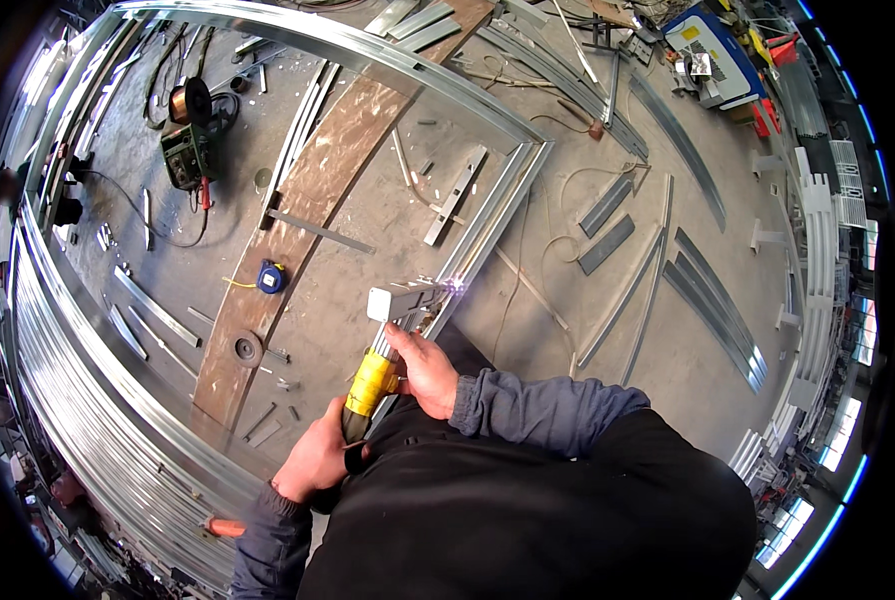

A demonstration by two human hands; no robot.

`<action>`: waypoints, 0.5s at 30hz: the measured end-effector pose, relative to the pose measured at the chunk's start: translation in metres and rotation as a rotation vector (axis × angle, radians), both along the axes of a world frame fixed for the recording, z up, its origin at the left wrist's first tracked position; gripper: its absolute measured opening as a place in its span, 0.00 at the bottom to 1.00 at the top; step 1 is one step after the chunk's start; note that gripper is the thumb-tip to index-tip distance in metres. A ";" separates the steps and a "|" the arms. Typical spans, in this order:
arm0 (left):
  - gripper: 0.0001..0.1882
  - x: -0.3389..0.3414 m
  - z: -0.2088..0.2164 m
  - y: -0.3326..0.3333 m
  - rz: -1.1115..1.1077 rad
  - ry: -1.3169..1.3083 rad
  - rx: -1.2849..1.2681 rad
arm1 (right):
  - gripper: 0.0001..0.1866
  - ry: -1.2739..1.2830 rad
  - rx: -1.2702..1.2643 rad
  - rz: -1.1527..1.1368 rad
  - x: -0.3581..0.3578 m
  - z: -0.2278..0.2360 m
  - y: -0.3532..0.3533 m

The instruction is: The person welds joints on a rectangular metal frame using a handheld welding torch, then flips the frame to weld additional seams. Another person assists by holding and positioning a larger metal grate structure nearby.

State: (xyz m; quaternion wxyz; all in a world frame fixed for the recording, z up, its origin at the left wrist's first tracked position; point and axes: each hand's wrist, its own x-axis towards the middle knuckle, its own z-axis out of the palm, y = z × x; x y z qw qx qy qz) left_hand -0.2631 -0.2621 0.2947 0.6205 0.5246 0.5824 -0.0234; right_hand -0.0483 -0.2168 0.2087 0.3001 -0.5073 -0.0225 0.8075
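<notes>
Nearest, the left hand [312, 455] has its fingers curled round the dark rear grip of a silver-and-white handheld metal tool with a yellow-wrapped handle [370, 380]; just ahead, the right hand [427, 375] grips the tool near its yellow wrap, thumb laid along the silver part, though its fingers are partly hidden beneath. The tool's head points right, and a violet-white spark [454, 287] glows at its tip, against the near rail of a large silver metal frame [495, 222]. The step in hand looks like joining or cutting at that rail; which one, I cannot tell. The next move likely calls for steady wrists and a controlled tip along the metal. Beyond lie a round-cornered blue tape measure [271, 277] on a long, scuffed brown plank [312, 165] and, farther, a dark green boxy machine [185, 158] beside a copper-coloured spool [189, 101].
</notes>
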 end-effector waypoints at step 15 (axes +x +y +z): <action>0.40 -0.005 0.006 -0.024 0.159 -0.002 -0.028 | 0.34 0.047 0.275 0.075 -0.003 0.015 -0.008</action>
